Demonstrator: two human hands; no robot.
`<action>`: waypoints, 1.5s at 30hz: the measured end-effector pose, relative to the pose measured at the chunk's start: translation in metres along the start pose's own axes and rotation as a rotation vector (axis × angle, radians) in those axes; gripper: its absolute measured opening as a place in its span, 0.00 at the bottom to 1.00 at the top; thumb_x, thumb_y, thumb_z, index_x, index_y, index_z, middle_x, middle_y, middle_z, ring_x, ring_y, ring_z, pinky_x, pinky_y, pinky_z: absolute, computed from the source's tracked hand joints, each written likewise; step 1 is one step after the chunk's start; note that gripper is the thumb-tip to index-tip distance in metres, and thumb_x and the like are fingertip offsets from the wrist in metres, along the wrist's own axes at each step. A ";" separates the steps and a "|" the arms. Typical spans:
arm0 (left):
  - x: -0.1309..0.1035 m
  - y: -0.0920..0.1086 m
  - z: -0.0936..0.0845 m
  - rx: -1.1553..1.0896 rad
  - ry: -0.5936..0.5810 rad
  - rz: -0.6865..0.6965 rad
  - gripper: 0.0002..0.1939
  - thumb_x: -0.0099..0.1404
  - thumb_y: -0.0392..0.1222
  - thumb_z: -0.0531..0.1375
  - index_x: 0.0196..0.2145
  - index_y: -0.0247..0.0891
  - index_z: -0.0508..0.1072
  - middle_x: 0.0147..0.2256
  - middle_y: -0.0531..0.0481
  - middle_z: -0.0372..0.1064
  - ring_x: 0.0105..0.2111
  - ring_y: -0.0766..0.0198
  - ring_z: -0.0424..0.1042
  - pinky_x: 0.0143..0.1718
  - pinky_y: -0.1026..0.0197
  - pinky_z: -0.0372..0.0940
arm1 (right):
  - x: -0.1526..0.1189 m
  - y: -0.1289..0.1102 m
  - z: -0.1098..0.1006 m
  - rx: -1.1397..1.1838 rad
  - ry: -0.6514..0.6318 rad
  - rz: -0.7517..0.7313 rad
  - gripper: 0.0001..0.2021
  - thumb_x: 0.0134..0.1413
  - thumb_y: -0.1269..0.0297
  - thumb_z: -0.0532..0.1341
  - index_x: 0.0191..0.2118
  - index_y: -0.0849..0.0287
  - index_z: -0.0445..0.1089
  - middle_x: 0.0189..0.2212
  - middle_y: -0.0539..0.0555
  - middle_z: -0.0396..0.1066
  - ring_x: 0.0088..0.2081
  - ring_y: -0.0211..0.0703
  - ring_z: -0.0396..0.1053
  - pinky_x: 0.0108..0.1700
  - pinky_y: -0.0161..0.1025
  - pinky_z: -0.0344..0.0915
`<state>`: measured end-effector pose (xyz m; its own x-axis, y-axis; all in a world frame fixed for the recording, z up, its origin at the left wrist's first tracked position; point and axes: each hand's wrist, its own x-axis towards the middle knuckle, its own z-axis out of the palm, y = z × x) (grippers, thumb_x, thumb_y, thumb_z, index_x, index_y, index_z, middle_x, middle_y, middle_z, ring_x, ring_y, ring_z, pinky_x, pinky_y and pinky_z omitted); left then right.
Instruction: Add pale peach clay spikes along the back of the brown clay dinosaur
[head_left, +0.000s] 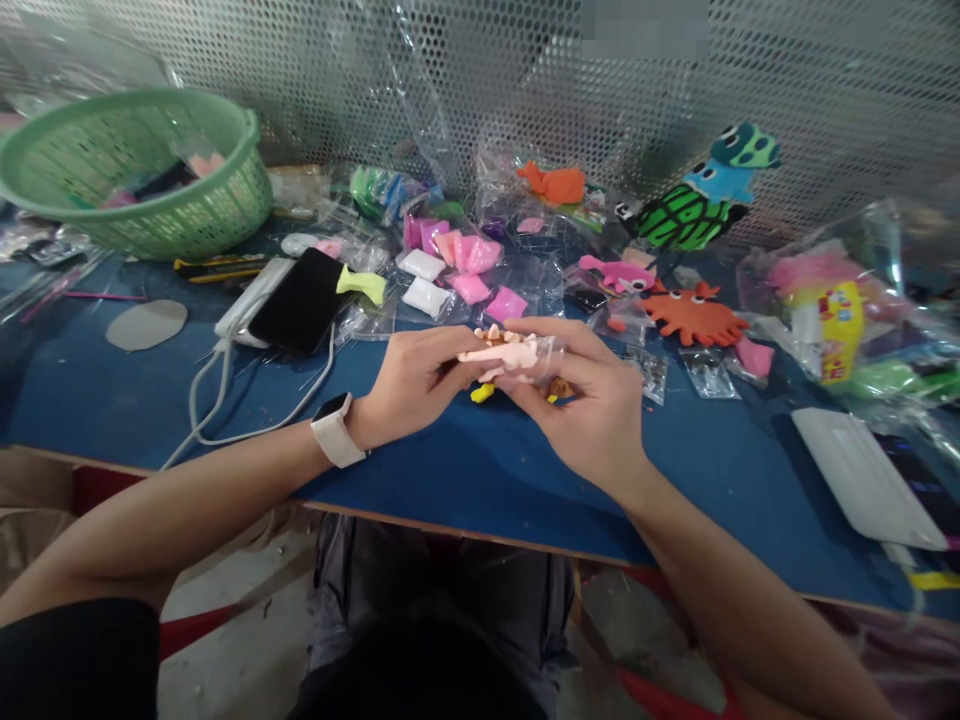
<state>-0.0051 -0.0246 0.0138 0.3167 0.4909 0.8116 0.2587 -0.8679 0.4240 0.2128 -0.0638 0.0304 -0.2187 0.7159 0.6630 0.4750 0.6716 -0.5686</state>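
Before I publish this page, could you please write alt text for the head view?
A person's left hand and right hand hold a pale pink piece between them above a blue table. Beyond them lie pink packets, a black phone and an orange crab figure, with a green basket at the far left.

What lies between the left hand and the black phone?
In the head view, a white cable and blue tabletop lie between the left hand and the phone.

Held piece [511,356] between phone [297,302], left, and crab figure [696,318], right; basket [191,220] left of phone.
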 end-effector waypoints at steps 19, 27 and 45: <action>0.014 -0.012 -0.012 -0.249 -0.132 -0.121 0.28 0.83 0.52 0.64 0.25 0.37 0.70 0.20 0.56 0.66 0.20 0.75 0.62 0.21 0.69 0.52 | 0.016 0.012 -0.026 0.062 -0.239 -0.009 0.21 0.69 0.49 0.74 0.32 0.52 0.66 0.31 0.47 0.67 0.29 0.37 0.62 0.29 0.39 0.61; 0.014 -0.017 -0.011 -0.222 -0.040 -0.247 0.32 0.83 0.60 0.63 0.24 0.39 0.66 0.18 0.57 0.63 0.18 0.73 0.60 0.20 0.66 0.53 | 0.015 0.026 -0.027 0.217 0.016 0.153 0.20 0.73 0.42 0.70 0.36 0.49 0.68 0.28 0.46 0.74 0.26 0.38 0.70 0.26 0.40 0.65; 0.017 -0.077 -0.030 0.223 0.027 -0.196 0.31 0.81 0.60 0.62 0.24 0.41 0.63 0.19 0.56 0.59 0.21 0.68 0.56 0.26 0.59 0.50 | 0.013 0.028 -0.014 0.562 0.014 0.257 0.20 0.61 0.48 0.81 0.49 0.46 0.75 0.31 0.45 0.85 0.23 0.41 0.81 0.20 0.37 0.72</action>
<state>-0.0474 0.0484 0.0066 0.2171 0.6424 0.7350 0.5077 -0.7174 0.4770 0.2350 -0.0383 0.0295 -0.1434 0.8683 0.4748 -0.0113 0.4783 -0.8781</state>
